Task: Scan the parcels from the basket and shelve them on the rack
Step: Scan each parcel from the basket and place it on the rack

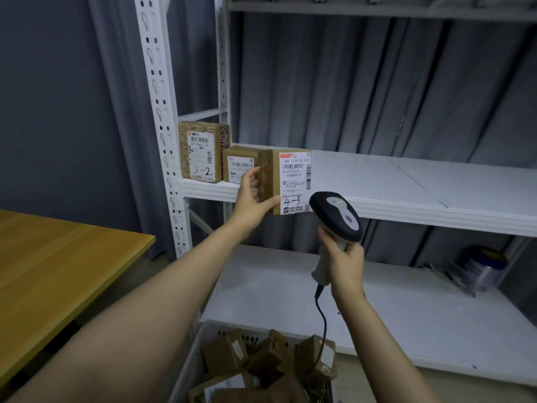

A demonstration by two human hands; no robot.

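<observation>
Two parcels stand at the left end of the rack's [157, 112] middle shelf [406, 193]: a taller box [200, 152] handwritten "3-2" and a smaller box [239, 165] whose print is too small to read. The left hand [251, 199] grips a third parcel [290, 175] by its left side at the shelf's front edge. Its label reads "642 L714 00 015" and, handwritten, "4-3". The right hand [344, 263] is curled round the handle of the corded scanner [337, 216], just right of that label. More brown parcels [261, 367] lie in the basket [189, 362] below.
</observation>
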